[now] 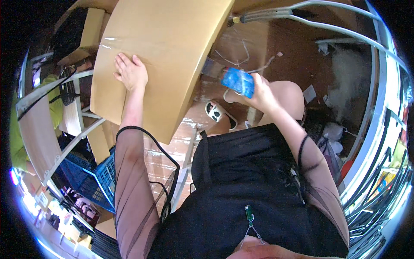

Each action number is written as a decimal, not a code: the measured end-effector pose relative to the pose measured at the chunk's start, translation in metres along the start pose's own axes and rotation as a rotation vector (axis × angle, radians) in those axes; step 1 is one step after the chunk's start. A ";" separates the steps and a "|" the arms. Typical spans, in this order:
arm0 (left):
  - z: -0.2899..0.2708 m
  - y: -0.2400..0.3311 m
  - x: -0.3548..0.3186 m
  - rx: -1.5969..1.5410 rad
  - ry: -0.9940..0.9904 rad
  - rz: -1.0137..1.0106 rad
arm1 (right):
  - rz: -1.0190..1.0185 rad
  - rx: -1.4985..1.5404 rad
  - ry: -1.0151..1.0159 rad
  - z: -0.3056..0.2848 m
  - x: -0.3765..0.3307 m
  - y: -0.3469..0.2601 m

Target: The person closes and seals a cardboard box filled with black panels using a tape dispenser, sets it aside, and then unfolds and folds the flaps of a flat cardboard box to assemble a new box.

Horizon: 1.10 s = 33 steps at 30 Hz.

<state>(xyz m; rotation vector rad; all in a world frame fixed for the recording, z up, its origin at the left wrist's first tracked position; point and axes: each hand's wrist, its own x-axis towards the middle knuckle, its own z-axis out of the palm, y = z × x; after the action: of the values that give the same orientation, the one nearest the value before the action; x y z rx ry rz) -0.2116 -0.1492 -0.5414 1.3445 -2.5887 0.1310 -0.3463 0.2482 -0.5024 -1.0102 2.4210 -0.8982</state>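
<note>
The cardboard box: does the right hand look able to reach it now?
Probably yes: the right hand seems near the box, with only the blue object it holds in between.

The left hand (131, 74) lies palm down, its fingers loosely spread and the thumb apart on its right side; the left forearm (134, 108) runs almost straight back from it. To its right, the right hand (261, 96) is curled in a grip, its right forearm (293, 129) slanting back and outward to a bent elbow.
</note>
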 end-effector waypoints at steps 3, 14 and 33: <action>0.001 -0.004 0.000 -0.011 -0.006 -0.004 | 0.055 -0.027 -0.089 0.019 0.019 -0.007; -0.004 0.000 -0.001 -0.003 -0.005 0.005 | 0.115 -0.269 -0.145 0.034 0.054 -0.045; -0.008 0.006 -0.005 0.011 -0.021 -0.034 | 0.009 -0.372 -0.012 0.055 0.081 -0.070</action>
<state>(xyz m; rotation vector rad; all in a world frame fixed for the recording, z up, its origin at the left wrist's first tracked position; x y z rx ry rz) -0.2122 -0.1405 -0.5344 1.4005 -2.5844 0.1258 -0.3358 0.1281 -0.5023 -1.1209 2.6377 -0.4414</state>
